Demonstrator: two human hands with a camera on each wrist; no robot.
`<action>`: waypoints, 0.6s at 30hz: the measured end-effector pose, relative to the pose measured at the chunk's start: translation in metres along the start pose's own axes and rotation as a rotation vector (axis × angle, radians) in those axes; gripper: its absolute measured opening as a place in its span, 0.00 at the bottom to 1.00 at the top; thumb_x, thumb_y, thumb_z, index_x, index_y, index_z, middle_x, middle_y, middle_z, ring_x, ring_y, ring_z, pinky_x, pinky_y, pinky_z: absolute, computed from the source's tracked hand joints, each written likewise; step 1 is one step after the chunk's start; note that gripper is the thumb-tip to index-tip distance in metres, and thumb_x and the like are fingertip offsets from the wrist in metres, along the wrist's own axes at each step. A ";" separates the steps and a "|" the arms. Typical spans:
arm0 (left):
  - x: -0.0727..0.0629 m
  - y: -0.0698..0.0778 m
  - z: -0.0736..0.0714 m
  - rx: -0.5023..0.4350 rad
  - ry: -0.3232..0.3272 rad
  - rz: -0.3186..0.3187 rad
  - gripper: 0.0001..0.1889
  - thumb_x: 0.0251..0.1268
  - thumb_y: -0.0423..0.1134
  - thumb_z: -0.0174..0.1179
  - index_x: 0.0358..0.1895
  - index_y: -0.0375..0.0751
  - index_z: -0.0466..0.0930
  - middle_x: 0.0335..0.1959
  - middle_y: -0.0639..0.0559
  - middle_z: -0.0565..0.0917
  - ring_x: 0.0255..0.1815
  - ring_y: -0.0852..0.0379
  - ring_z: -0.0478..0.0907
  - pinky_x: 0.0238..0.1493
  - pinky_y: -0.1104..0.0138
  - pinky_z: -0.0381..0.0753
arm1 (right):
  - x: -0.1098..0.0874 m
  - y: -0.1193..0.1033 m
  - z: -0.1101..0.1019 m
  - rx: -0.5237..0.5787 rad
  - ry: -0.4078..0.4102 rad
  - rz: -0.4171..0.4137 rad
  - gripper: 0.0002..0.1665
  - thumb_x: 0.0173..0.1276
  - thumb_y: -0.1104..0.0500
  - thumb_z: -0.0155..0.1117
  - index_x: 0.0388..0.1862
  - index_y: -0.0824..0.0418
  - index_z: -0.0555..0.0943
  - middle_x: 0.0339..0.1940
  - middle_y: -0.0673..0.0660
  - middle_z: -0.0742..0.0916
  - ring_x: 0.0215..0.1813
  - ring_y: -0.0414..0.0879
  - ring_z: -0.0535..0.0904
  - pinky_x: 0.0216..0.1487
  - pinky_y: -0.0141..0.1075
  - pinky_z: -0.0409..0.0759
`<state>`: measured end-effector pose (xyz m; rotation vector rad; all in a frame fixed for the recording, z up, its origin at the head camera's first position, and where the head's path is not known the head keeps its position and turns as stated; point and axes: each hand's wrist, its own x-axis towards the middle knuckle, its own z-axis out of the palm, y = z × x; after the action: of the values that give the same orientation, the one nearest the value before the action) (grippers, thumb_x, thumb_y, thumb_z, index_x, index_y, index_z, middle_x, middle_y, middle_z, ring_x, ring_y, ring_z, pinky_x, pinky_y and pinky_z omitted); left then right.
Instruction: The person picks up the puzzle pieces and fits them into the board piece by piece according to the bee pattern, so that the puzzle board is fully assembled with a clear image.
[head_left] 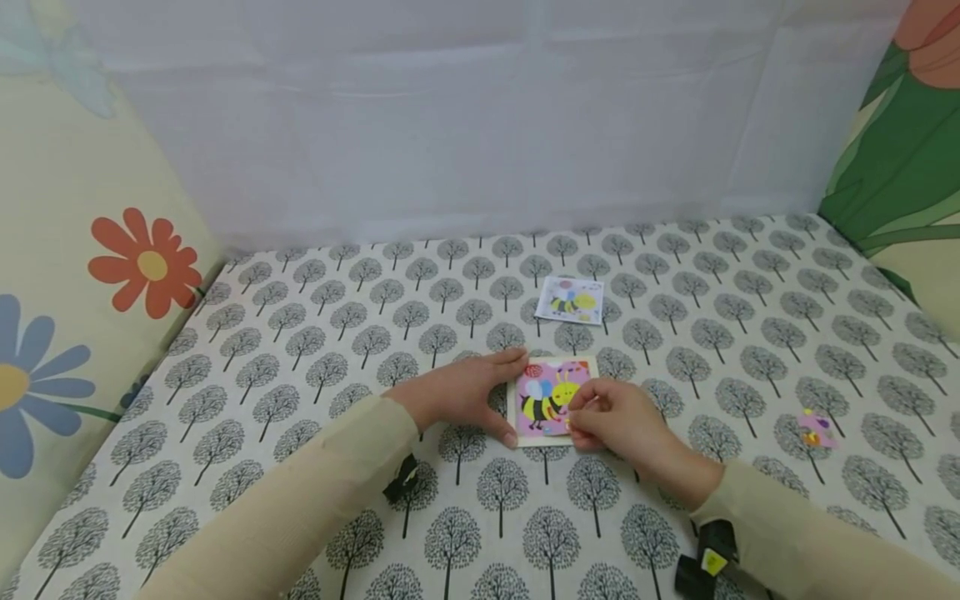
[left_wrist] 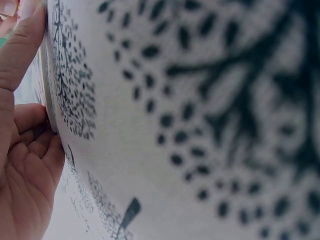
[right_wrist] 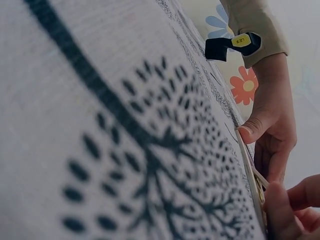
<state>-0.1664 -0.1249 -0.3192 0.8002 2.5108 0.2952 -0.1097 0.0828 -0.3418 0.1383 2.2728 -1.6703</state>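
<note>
A bee picture, pink with a yellow-and-black bee inside a cream border, lies flat on the cloth. My left hand holds its left side, thumb by the lower corner and fingers by the upper one. In the left wrist view its fingers bend against the board's edge. My right hand is at the lower right of the picture, thumb and fingertips pinching a thin flat piece, mostly hidden by the fingers. In the right wrist view this piece slants up from the board.
A white card with a similar bee lies behind the picture. Off to the right is a small pink sheet with colourful shapes. The tree-print cloth covers the table, with a white curtain behind and flower-patterned panels at both sides.
</note>
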 end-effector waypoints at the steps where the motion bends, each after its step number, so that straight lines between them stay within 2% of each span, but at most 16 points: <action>1: 0.000 0.000 0.000 0.001 -0.002 -0.003 0.56 0.40 0.60 0.69 0.73 0.49 0.46 0.75 0.58 0.43 0.74 0.49 0.49 0.72 0.57 0.49 | 0.000 0.000 0.000 -0.024 -0.001 -0.008 0.07 0.56 0.68 0.63 0.34 0.67 0.77 0.22 0.55 0.82 0.22 0.40 0.79 0.28 0.33 0.83; 9: 0.001 0.000 0.000 0.008 -0.002 -0.008 0.57 0.39 0.61 0.69 0.73 0.50 0.45 0.75 0.59 0.42 0.74 0.50 0.49 0.72 0.56 0.49 | -0.002 0.000 -0.003 -0.200 -0.001 -0.123 0.13 0.47 0.63 0.70 0.33 0.62 0.78 0.19 0.52 0.80 0.22 0.42 0.75 0.25 0.31 0.75; 18: 0.000 -0.001 0.000 0.002 -0.001 0.005 0.57 0.40 0.60 0.69 0.73 0.48 0.45 0.75 0.57 0.42 0.74 0.49 0.49 0.72 0.56 0.49 | 0.001 0.001 -0.005 -0.337 -0.022 -0.226 0.13 0.47 0.62 0.69 0.34 0.59 0.81 0.18 0.50 0.80 0.20 0.41 0.73 0.24 0.32 0.73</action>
<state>-0.1669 -0.1254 -0.3200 0.8069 2.5087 0.2933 -0.1114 0.0873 -0.3420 -0.2196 2.5913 -1.3468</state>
